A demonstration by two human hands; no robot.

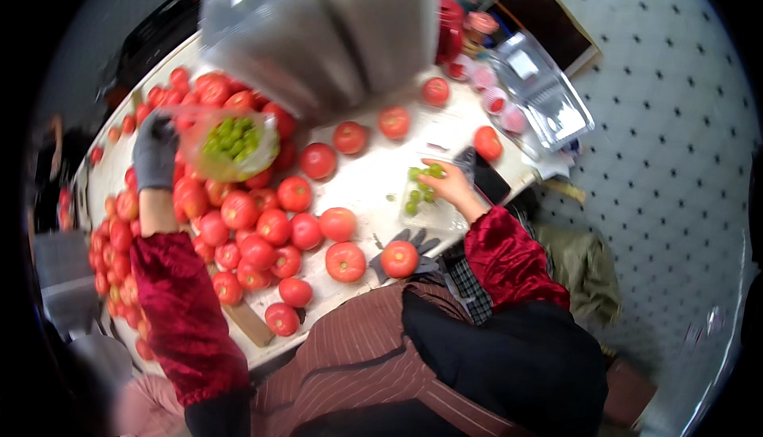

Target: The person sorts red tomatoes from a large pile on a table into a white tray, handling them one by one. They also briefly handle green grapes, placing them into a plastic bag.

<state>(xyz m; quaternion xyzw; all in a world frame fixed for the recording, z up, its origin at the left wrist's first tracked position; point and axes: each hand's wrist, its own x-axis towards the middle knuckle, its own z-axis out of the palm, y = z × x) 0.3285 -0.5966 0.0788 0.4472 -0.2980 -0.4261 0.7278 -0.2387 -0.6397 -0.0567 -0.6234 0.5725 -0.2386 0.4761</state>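
My left hand (156,155), in a grey glove, grips a clear plastic bag (230,163) holding green grapes (236,137), raised over a pile of red tomatoes (238,210). My bare right hand (451,185) pinches several loose green grapes (431,171) above a thin clear plastic bag or sheet (437,216) with more grapes on it. A dark phone (491,184) lies just right of that hand. Below, a spare grey glove (417,238) lies partly under a single tomato (399,259). More single tomatoes sit about the white tabletop.
A tall stack of clear plastic containers (318,32) stands at the back. Clear lidded boxes (540,91), red and pink items (451,24) and net-wrapped fruit (494,102) line the table's (373,167) right. Olive fabric (576,270) is beyond my right arm; pink clothing (151,405) shows at lower left.
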